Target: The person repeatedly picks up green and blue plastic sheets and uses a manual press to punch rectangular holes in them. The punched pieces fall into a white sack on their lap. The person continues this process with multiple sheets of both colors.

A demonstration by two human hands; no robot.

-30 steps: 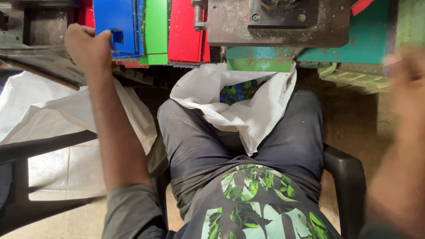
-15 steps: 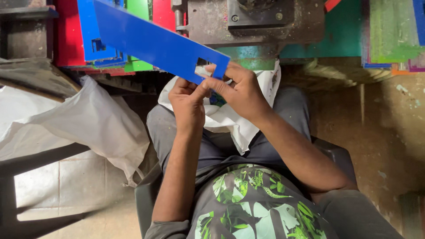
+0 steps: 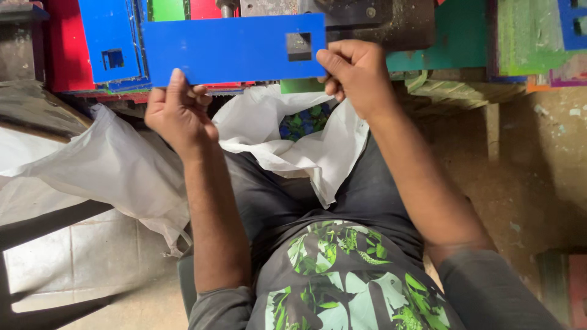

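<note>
1. Blue plastic strip with a square cutout near its right end, held level over the lap, in front of the press machine.
2. Left hand: fingers clamped on strip's lower left edge.
3. Right hand: fingers pinching the right end.
4. White bag on lap below; more blue sheets stacked far left.

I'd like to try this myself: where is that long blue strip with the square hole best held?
Probably by its two short ends, from below, as the left hand and right hand do now. The blue strip is long, flat and level, so end grips steady it and leave the square hole uncovered.
</note>
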